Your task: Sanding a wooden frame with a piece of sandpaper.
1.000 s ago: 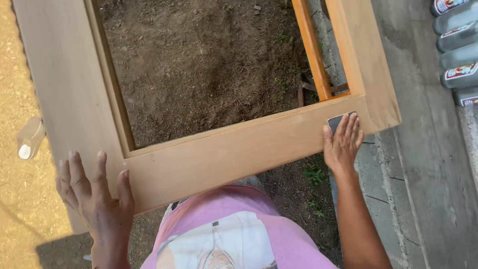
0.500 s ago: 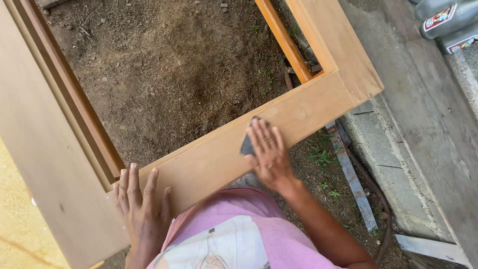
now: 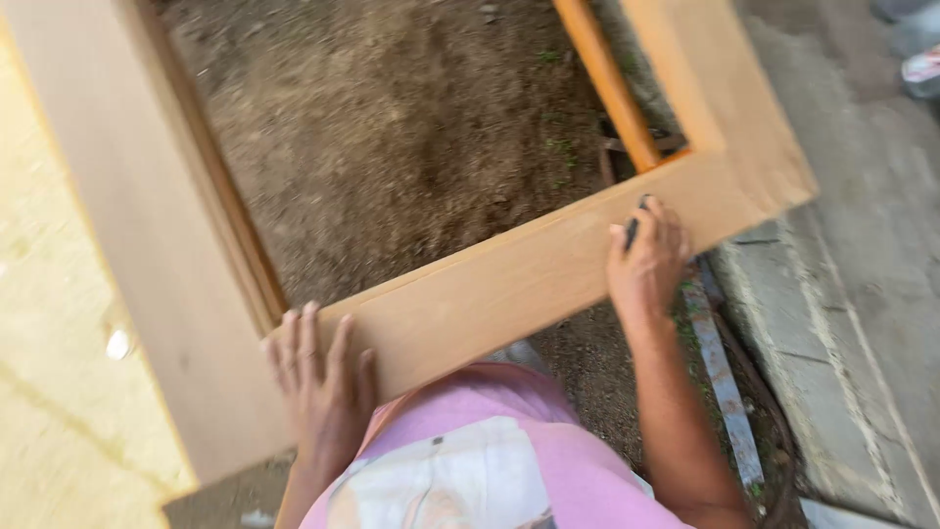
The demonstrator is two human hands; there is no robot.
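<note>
A light wooden frame lies flat in front of me over bare soil. My left hand rests flat on its near left corner, fingers spread. My right hand presses a small dark piece of sandpaper against the near rail, close to the right corner. The sandpaper is mostly hidden under my fingers. The picture is blurred by motion.
An orange wooden bar runs under the frame's right side. A concrete slab lies to the right, with a metal strip along its edge. Bottles lie at the top right. Sandy ground is at the left.
My right hand has slid the sandpaper along the near rail from the middle back toward the right corner. My left hand stays on the left corner. The view has shifted.
</note>
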